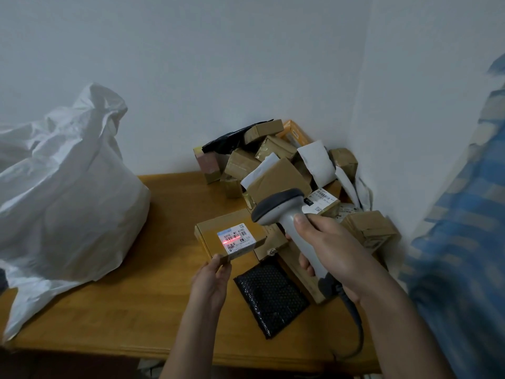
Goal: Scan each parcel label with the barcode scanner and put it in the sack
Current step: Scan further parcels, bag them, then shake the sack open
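Observation:
My left hand [211, 280] pinches the near corner of a flat brown cardboard parcel [216, 228], holding it tilted above the table. A red scan line lies across its white label [236, 239]. My right hand [328, 250] grips the handle of a grey barcode scanner [278, 206], whose head points left and down at that label. The scanner's cable hangs off the table's front edge. A large white sack [62, 192] stands slumped on the left of the table.
A heap of brown boxes [273, 173] with white and black mailers fills the back right corner against the walls. A black bubble mailer [273, 294] lies on the wooden table [136, 310] under my arms. Blue checked cloth [461, 242] hangs at right.

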{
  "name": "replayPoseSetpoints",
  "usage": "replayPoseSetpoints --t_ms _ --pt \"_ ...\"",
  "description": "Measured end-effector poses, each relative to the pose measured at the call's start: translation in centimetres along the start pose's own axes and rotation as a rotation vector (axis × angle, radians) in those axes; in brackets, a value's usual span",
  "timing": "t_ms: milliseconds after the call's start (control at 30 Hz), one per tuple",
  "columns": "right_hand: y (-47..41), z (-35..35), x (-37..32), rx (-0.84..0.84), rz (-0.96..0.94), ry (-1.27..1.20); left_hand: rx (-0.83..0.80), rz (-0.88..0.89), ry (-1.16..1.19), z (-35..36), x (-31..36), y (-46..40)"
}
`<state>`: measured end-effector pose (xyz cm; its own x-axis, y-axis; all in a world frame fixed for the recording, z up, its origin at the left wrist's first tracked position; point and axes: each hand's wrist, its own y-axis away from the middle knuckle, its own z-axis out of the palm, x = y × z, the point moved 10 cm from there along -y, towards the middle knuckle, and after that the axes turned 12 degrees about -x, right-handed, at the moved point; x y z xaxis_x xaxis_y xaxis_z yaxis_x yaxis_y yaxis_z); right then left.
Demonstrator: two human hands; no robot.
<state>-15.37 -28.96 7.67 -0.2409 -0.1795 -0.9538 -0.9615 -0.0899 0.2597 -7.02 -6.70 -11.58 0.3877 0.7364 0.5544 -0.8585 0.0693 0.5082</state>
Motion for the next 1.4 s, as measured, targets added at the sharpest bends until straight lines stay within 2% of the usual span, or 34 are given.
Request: replayPoseSetpoints --t_ms 467,700,967,1133,1300,1400 --pt "-1.2 2.7 -1.7 -0.024 -0.026 -0.026 0.010 0.025 0.021 -1.7 2.3 -0.8" --pt "-4.3 6.4 -2.6 -0.027 -0.025 -0.075 -0.035 0.079 -0.067 -1.5 7.1 0.2" --pt "-9.8 11.7 -7.9 0.042 -0.113 -0.211 -0.136 0.538 -0.296 2.0 22.9 3.9" --pt "-12.8 16.5 -12.7 0.004 -0.182 -0.206 -0.123 0.828 -0.251 3.5 35.0 6.0" --pt "-15.5 20.8 -14.7 -0.043 -0.196 -0.213 0.020 0.966 -0.071 2.8 45.4 3.8" --pt "-16.6 22.3 -14.7 -0.052 -0.186 -0.213 0.067 0.898 -0.053 2.7 48.7 1.9"
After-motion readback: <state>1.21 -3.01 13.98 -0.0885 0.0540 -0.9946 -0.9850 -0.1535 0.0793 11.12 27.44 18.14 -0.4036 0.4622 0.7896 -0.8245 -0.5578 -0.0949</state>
